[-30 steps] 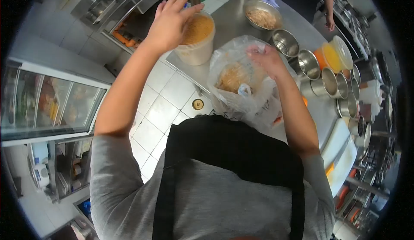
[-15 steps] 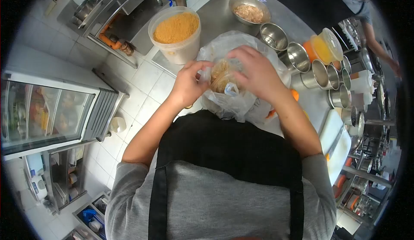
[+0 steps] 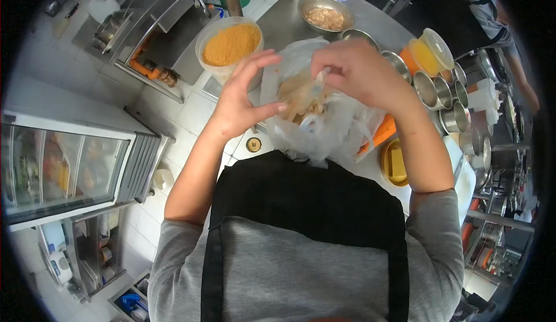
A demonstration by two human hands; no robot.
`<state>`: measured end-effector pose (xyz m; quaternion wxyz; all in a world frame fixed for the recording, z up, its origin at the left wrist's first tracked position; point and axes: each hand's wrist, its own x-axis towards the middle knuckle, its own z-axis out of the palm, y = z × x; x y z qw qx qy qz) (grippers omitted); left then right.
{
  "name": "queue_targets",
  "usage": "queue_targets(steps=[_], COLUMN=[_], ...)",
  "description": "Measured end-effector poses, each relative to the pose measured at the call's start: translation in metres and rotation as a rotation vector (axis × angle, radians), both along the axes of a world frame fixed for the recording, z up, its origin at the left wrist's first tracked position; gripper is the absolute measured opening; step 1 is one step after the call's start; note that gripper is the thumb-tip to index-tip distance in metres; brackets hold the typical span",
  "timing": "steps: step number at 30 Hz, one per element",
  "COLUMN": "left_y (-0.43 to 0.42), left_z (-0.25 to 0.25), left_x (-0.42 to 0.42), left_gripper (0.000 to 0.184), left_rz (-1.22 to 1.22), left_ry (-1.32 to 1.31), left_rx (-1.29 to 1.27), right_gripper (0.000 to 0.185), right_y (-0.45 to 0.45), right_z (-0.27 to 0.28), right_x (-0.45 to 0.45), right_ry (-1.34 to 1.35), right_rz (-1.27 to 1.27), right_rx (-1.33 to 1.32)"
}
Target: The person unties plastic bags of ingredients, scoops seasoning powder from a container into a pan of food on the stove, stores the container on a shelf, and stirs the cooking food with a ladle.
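My right hand (image 3: pixel 362 73) pinches the gathered top of a small clear plastic bag (image 3: pixel 302 93) with something brownish inside; its exact contents are hard to make out. That small bag sits within a larger, crumpled translucent plastic bag (image 3: pixel 330 134) at the counter's near edge. On the other side, my left hand (image 3: pixel 246 99) has its thumb and fingers spread apart. Its thumb tip is close to the small bag, and I cannot tell if it touches. Just behind that hand stands a tub of orange-yellow crumbs (image 3: pixel 231 44).
A metal bowl of pale shredded food (image 3: pixel 325 18) stands farther back. Several steel pots (image 3: pixel 425 90) and a lidded tub of orange-yellow liquid (image 3: pixel 428 55) line the right. A carrot (image 3: pixel 385 131) and a yellow container (image 3: pixel 395 163) lie near my right forearm. Another person (image 3: pixel 486 15) is at the upper right.
My right hand has risen with the small bag's top pinched in it, stretching the bag upward. My left hand has let go of the plastic, moved left and spread its fingers.
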<state>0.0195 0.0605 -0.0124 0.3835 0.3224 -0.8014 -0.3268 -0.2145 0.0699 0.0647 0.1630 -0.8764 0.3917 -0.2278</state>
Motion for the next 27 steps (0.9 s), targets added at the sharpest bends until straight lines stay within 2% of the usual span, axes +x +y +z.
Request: queue_targets(steps=[1,4,6,7,10,14,16,19,20,25,27], left_y=[-0.004,-0.014,-0.023,-0.023,-0.024,-0.021,-0.022,-0.022,-0.024,-0.033,-0.040], left_z=[0.003,0.006,-0.007,-0.009,-0.012,-0.032,-0.050,-0.058,-0.065,-0.073,-0.060], left_x=[-0.002,-0.013,-0.033,-0.043,-0.060,-0.075,-0.074,-0.069,-0.069,-0.075,-0.072], left_gripper=[0.078,0.088,0.092,0.089,0.073,0.043,0.031,0.025,0.024,0.028,0.027], left_rz=[-0.038,-0.182,-0.305,-0.315,-0.394,-0.403,-0.402,-0.322,-0.327,-0.416,-0.397], left_ry=[0.047,0.174,0.260,0.314,0.161,0.129,0.032,0.176,0.118,-0.075,-0.139], left_rx=[0.033,0.139,0.193,0.244,0.479,0.615,0.728,0.625,0.587,0.348,0.072], right_gripper=[0.010,0.010,0.011,0.012,0.013,0.013,0.013,0.011,0.011,0.010,0.011], right_y=[0.000,-0.014,-0.010,-0.009,-0.011,-0.022,-0.034,-0.030,-0.028,-0.010,-0.007], right_z=[0.005,0.004,0.003,0.002,0.002,-0.002,-0.008,-0.022,-0.026,-0.037,-0.044], right_x=[0.001,-0.002,0.005,0.008,0.008,-0.004,-0.024,-0.047,-0.052,-0.071,-0.081], right_ry=[-0.098,0.043,0.050,0.053,-0.023,0.024,-0.094,-0.217,-0.248,-0.417,-0.434], right_rz=[0.002,-0.094,-0.028,0.003,0.050,0.039,0.084,0.008,-0.038,-0.117,-0.155], right_rx=[-0.057,0.119,0.139,0.149,0.220,0.205,0.253,0.451,0.538,0.505,0.420])
